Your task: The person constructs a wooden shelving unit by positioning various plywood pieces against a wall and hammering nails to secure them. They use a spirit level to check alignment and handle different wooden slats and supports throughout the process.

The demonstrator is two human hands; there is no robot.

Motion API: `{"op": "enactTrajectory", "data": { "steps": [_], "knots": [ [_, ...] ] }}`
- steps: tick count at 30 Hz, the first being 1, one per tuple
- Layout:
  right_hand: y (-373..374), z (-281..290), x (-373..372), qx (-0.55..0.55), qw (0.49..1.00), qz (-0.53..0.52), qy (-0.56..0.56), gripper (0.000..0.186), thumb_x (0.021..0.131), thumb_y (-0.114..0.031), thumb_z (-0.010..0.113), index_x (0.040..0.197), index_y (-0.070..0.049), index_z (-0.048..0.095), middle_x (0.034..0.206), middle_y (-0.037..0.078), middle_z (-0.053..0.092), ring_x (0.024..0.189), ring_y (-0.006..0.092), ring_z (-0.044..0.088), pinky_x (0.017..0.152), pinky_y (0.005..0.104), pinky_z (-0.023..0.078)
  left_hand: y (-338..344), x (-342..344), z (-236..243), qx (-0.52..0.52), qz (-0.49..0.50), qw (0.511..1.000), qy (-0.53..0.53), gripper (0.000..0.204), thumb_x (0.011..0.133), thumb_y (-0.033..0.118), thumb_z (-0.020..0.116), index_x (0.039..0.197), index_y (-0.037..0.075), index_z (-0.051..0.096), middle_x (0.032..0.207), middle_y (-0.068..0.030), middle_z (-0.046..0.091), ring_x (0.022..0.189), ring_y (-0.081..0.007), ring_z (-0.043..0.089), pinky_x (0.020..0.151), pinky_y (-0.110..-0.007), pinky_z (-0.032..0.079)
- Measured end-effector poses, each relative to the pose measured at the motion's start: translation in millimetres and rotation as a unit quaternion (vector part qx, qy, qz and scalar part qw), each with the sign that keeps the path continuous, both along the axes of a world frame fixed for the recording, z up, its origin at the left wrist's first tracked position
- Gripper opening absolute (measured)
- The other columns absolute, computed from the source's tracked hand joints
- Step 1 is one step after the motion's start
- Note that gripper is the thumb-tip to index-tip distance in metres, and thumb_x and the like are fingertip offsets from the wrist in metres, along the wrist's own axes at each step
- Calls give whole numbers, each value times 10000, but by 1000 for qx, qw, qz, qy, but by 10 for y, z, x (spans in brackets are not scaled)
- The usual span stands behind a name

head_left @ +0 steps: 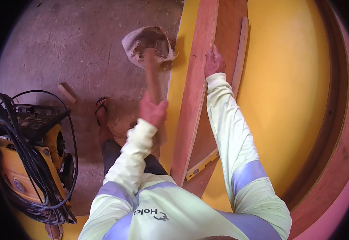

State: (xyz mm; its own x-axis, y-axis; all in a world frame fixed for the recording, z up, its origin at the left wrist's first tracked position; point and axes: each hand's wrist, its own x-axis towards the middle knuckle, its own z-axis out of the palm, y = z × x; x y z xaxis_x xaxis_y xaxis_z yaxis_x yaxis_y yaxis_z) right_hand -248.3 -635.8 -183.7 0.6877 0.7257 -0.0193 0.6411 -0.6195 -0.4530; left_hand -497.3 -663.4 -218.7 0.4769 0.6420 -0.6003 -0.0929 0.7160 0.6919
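My left hand (153, 111) is closed round a narrow wooden strip (152, 76), blurred by motion. The strip's far end reaches over an open whitish sack (133, 44) on the floor. My right hand (214, 63) grips the upper edge of a long reddish-brown wooden board (194, 88), fingers curled over it. This board stands along a second, flatter wooden face (231, 28). A yellow spirit level (202, 165) lies against the wood close to my body. Beside my right hand, a thin wooden strip (239, 60) runs along the far side.
At the left stands a yellow machine (18, 172) draped with coiled black cable (34, 160). A small wood offcut (67, 93) lies on the concrete floor (82, 48), near my sandaled foot (101, 107). To the right is a yellow surface (286, 80) edged by a curved brown wooden border (336, 80).
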Motion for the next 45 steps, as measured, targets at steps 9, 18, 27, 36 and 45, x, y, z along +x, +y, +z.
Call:
{"op": "enactTrajectory", "data": {
  "steps": [9, 18, 27, 36, 45],
  "knots": [
    [-15, -115, 102, 40, 998, 38, -42, 488, 907, -268, 434, 1220, 103, 490, 927, 267, 626, 855, 365, 621, 782, 396, 469, -229, 128, -494, 209, 225, 949, -73, 275, 786, 107, 623, 1016, 53, 484, 751, -84, 561, 684, -200, 573, 642, -371, 492],
    [-165, -140, 229, 11, 992, 39, -116, 481, 909, -277, 425, 1230, 75, 490, 906, 240, 633, 837, 364, 621, 770, 411, 469, 381, -341, 0, 79, 132, 988, -30, 299, 766, 134, 613, 1039, 40, 536, 695, -58, 580, 493, -151, 536, 522, -308, 476],
    [-20, -122, 106, 13, 996, 38, -84, 496, 907, -286, 435, 1216, 97, 495, 1021, 308, 594, 956, 414, 590, 827, 409, 460, -583, 432, -367, 208, -59, 976, 10, 327, 731, 115, 622, 1047, 57, 564, 796, -45, 601, 695, -176, 578, 629, -322, 476],
    [-43, 31, 3, 6, 1000, 12, -13, 477, 914, -280, 435, 1212, 86, 499, 930, 285, 614, 875, 390, 616, 777, 420, 472, 641, -291, 350, 27, 283, 947, -148, 100, 803, 10, 565, 833, 70, 490, 632, -48, 544, 497, -119, 523, 461, -275, 445],
    [-96, -113, 135, 42, 997, 32, -58, 459, 914, -275, 438, 1206, 71, 513, 905, 228, 648, 877, 361, 635, 770, 405, 481, -89, 130, -92, -46, -166, 983, -70, 302, 746, 72, 611, 997, -31, 478, 619, -72, 542, 463, -170, 547, 441, -332, 488]
  ]
}}
